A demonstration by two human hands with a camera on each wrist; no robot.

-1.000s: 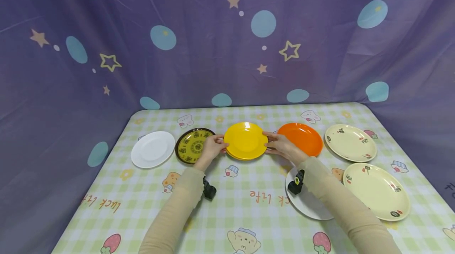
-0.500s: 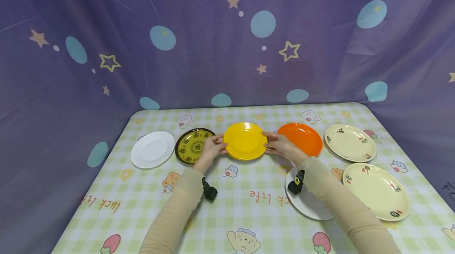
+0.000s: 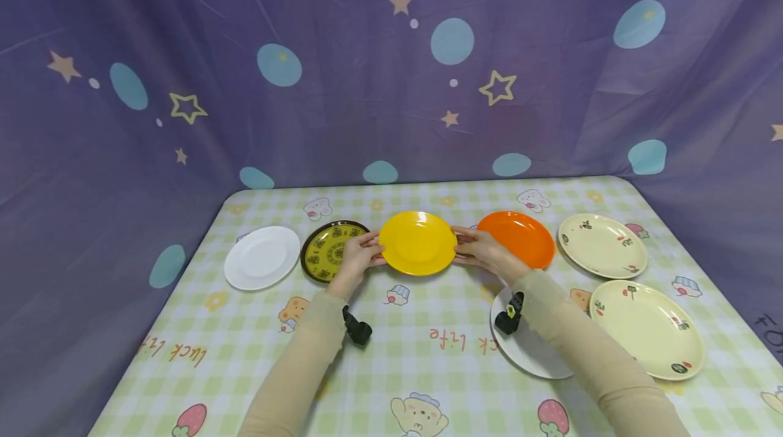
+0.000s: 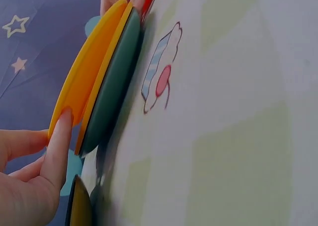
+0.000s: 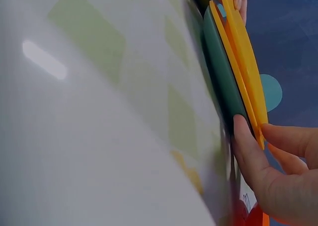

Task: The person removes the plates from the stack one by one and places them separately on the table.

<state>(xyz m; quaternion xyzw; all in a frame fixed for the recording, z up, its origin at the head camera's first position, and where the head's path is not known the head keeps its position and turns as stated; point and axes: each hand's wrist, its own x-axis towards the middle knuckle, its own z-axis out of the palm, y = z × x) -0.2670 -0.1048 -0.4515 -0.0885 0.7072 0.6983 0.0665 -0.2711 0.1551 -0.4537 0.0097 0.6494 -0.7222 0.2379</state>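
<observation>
A round yellow plate (image 3: pixel 418 243) is held at its two sides, mid-table toward the back. My left hand (image 3: pixel 359 255) pinches its left edge, one finger under the rim. In the left wrist view that edge is raised off a second yellow rim (image 4: pixel 96 94) with a dark green underside (image 4: pixel 117 82); whether these are one piece or two I cannot tell. My right hand (image 3: pixel 486 251) pinches the right side, where the yellow edges meet. In the right wrist view one fingertip (image 5: pixel 240 121) lies against the green underside.
Left stand a white plate (image 3: pixel 263 257) and a dark-rimmed patterned plate (image 3: pixel 324 253). Rightward are an orange plate (image 3: pixel 520 236), two cream plates with printed motifs (image 3: pixel 602 243), and a white plate (image 3: pixel 532 355) under my right forearm. A purple curtain (image 3: pixel 391 117) backs the checked tablecloth (image 3: pixel 391 369).
The top yellow plate has shifted slightly left, together with my left hand. My right hand has stayed nearly in place. The other plates have not moved.
</observation>
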